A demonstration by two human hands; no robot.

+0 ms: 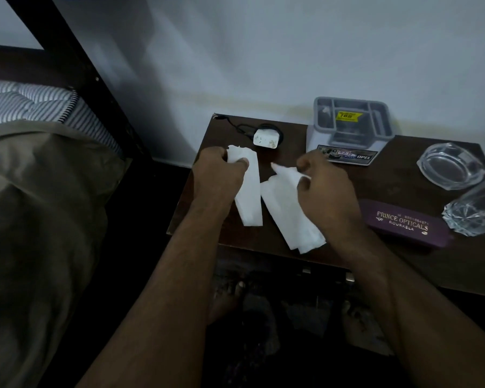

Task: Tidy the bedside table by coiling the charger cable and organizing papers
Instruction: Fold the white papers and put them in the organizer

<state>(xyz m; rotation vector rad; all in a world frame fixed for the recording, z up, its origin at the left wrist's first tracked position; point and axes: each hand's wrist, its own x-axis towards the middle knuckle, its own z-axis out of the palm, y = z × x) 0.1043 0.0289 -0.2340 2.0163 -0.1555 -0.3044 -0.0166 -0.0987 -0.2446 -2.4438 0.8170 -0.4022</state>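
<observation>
Two folded white papers lie on the dark bedside table (269, 236). My left hand (217, 176) pinches the top end of the left paper (249, 197). The upper end of the right paper (290, 214) is gripped by my right hand (326, 191), and that paper looks like a small stack with splayed lower corners. Behind them, near the wall, sits a white charger adapter (266, 138) on its black cable (241, 128), which lies looped around it with one end trailing to the table's back left corner.
A grey plastic organiser box (350, 124) stands at the back. A glass ashtray (452, 166), a lying glass tumbler (472, 210) and a purple spectacle case (403, 222) occupy the right side. A bed with a striped mattress (34, 105) is on the left.
</observation>
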